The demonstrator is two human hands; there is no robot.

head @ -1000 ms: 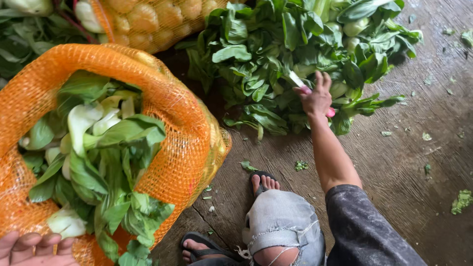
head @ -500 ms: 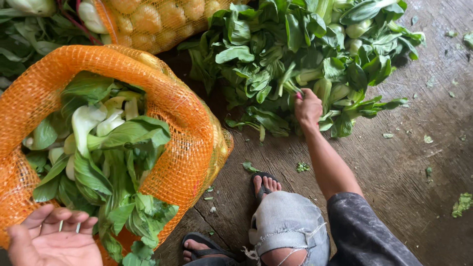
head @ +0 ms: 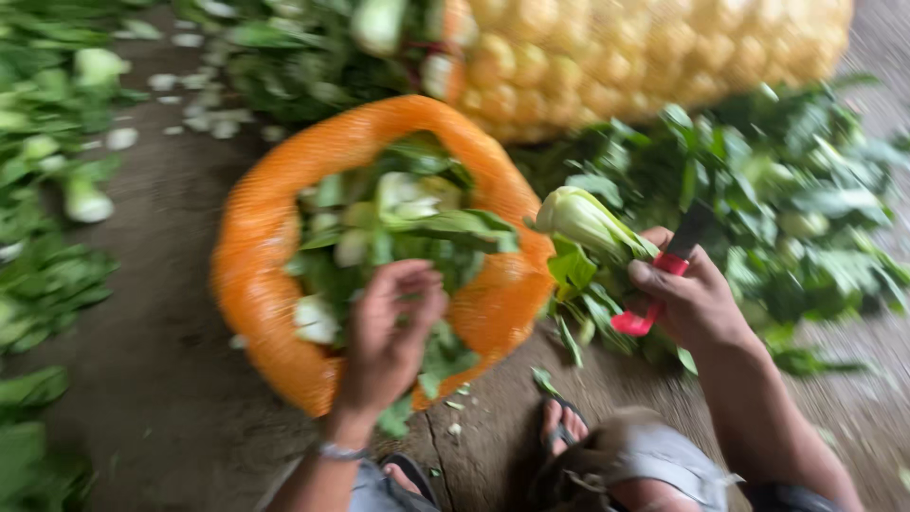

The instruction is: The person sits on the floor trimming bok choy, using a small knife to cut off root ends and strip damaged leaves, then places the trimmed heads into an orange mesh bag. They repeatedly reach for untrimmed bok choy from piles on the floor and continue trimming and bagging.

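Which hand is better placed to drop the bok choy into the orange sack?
Right, probably. The right hand already grips the bok choy beside the orange mesh sack; the left hand sits empty over the opening.

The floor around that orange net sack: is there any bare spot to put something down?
Bare floor lies left of the orange net sack, bordered by loose greens at the picture's edge. Right of the sack it is crowded: the greens pile, both hands and feet.

A yellow mesh sack [head: 654, 57] lies on the floor [head: 171, 284]; loose greens [head: 47, 275] lie left of it.
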